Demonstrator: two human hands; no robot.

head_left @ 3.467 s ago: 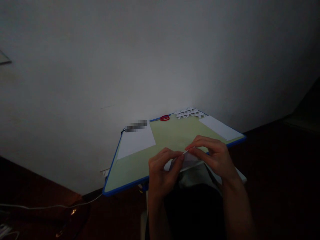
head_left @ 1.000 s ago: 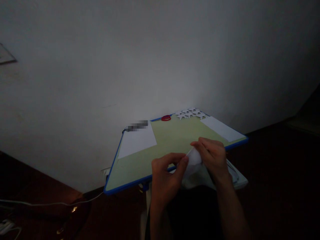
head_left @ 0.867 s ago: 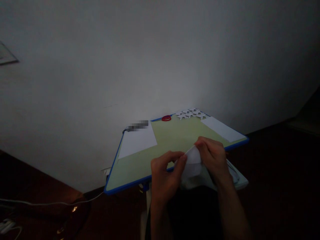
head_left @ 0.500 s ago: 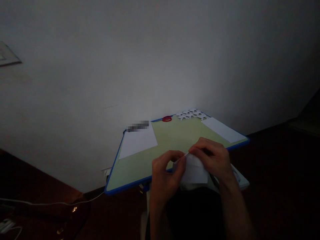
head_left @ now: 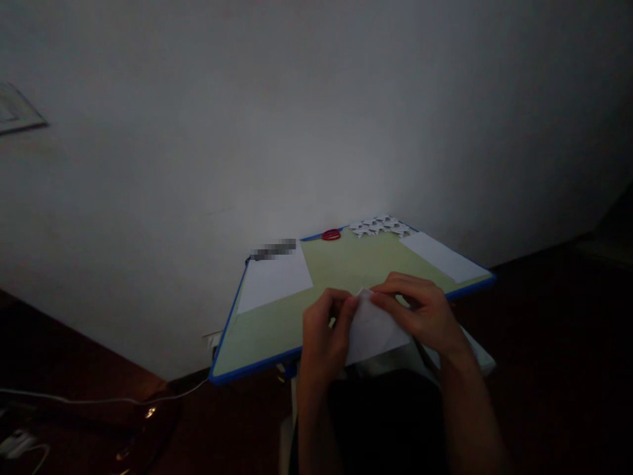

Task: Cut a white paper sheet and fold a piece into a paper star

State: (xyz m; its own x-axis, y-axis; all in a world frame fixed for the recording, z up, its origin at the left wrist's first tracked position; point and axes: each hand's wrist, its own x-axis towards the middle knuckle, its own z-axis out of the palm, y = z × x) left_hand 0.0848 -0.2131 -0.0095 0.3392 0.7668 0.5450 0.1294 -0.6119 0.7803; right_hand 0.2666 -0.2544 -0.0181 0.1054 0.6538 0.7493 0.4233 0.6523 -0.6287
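Both hands hold one folded white paper (head_left: 373, 330) above the near edge of a small green table with a blue rim (head_left: 257, 364). My left hand (head_left: 324, 326) pinches the paper's upper left corner with thumb and fingers. My right hand (head_left: 420, 313) pinches its top edge from the right, fingers curled over it. The fingertips of both hands meet at the paper's top point.
On the table lie a white sheet (head_left: 274, 280) at the left, another white sheet (head_left: 442, 254) at the right, a red ring-shaped object (head_left: 331, 235) and several small folded paper pieces (head_left: 380, 226) by the wall. A cable (head_left: 99, 400) runs across the dark floor at left.
The hands have turned and refolded the paper: its top point now sits higher between the fingertips, and the left hand has moved up closer to the right.
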